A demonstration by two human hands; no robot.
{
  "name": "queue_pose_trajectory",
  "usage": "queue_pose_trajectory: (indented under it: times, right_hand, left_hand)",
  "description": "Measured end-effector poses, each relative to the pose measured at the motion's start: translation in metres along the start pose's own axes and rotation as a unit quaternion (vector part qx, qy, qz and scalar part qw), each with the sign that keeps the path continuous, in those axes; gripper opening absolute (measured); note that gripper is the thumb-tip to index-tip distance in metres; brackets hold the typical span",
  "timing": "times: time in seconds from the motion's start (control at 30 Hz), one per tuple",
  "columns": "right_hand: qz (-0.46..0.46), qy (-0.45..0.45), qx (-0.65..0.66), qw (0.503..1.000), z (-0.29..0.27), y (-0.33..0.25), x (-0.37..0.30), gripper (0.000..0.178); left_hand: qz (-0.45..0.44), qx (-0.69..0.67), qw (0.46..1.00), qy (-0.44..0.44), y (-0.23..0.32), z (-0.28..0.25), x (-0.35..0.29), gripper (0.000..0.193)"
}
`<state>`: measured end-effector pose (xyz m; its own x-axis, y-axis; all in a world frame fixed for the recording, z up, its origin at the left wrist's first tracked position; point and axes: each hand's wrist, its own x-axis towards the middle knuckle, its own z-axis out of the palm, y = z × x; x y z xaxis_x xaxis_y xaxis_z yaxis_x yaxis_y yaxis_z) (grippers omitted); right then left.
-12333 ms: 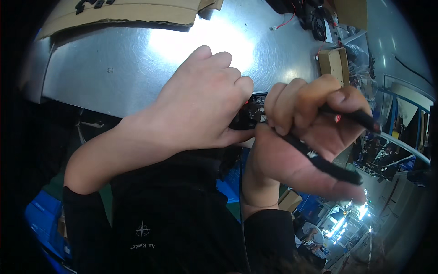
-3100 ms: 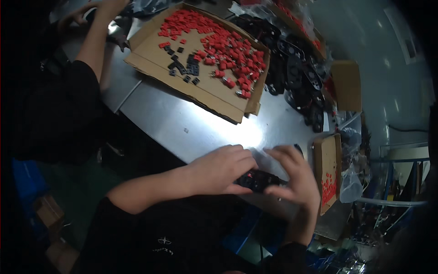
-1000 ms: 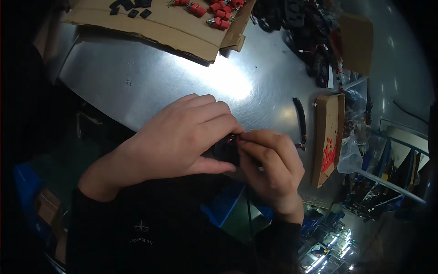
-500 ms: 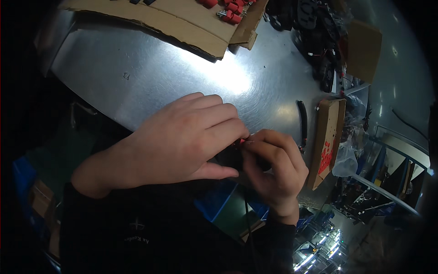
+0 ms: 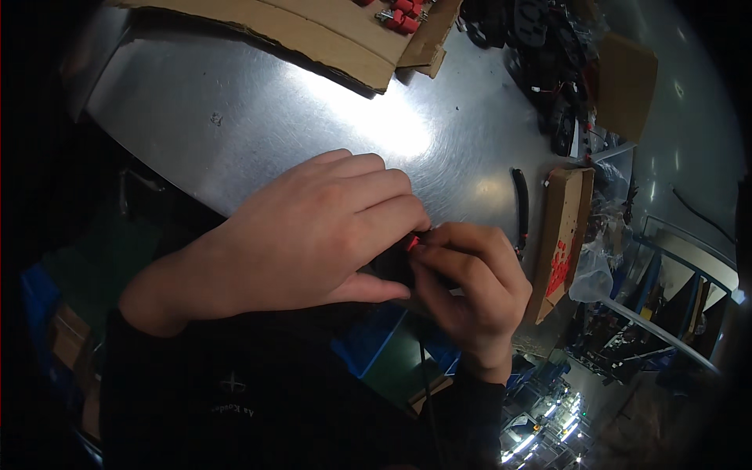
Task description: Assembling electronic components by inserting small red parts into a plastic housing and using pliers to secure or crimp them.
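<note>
Small red piece pinched at the edge of a black part, between two bare hands

The small red plastic piece is at the meeting point of the two hands, at the near side of a metal table. It sits against a black part, which is mostly covered by fingers and shadow, so its full shape cannot be told.

The right hand pinches the red piece between thumb and forefinger, the other fingers curled in behind. The left hand holds the black part, its fingers arched over the far side and close together, its thumb stretched straight along the near side. The fingertips of both hands almost meet.

To the right of the right hand, a hand tool with a black handle lies on the tabletop. Just beyond it stands a narrow open cardboard box with small red pieces inside, and a clear plastic bag beside it.

At the far edge of the view is a cardboard tray, with red components with metal pins near its right corner. Farther right, black plastic assemblies lie heaped, with an upright cardboard box next to them.

Below the table, a blue bin and green floor show beside the person's black shirt, which carries a pale emblem on the chest.
</note>
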<state>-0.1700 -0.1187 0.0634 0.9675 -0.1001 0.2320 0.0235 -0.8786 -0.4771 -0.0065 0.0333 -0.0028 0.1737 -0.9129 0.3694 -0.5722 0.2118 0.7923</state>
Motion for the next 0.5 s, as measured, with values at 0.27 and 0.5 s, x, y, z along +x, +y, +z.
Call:
queue_pose_trajectory:
  times: [0.27, 0.5]
  right_hand:
    - [-0.045, -0.014, -0.031, 0.998, -0.001, 0.006, 0.006, 0.032]
    - [0.086, -0.095, -0.012, 0.992, -0.005, -0.013, -0.007, 0.035]
  left_hand:
    - [0.004, -0.002, 1.000, 0.009, -0.001, 0.001, 0.000, 0.053]
    - [0.003, -0.002, 1.000, 0.012, -0.001, 0.001, 0.001, 0.053]
